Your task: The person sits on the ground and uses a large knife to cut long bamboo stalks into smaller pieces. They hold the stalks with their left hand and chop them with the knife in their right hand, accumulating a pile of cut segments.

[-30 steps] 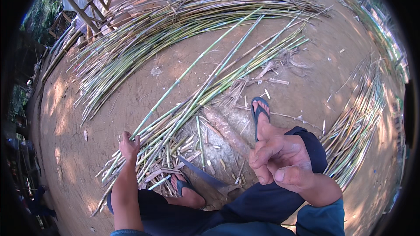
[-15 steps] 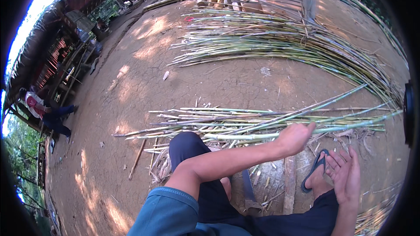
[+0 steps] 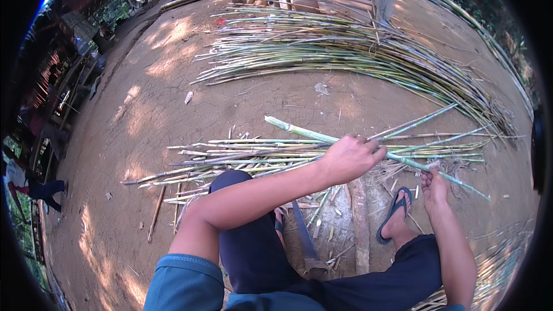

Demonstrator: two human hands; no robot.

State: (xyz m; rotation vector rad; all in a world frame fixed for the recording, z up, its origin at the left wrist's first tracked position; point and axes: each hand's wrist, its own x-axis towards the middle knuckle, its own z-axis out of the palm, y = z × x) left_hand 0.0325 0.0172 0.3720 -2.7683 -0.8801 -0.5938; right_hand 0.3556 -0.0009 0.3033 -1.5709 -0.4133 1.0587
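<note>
The left hand (image 3: 350,158) is closed around a long, slender pale-green cane stalk (image 3: 299,130), its forearm slanting up across the dark-trousered left knee (image 3: 245,187), knuckles uppermost. The right hand (image 3: 436,189), its forearm rising more steeply, has its fingers curled at the stalk's thinner part; whether they clasp it cannot be told. The stalk slopes from its thick end at upper left to its thin tip at lower right, crossing over a loose pile of green and brownish canes (image 3: 242,158). Nearer the body, a long dark metal blade (image 3: 304,233) lies beside a narrow, weathered brown wooden beam (image 3: 360,224).
</note>
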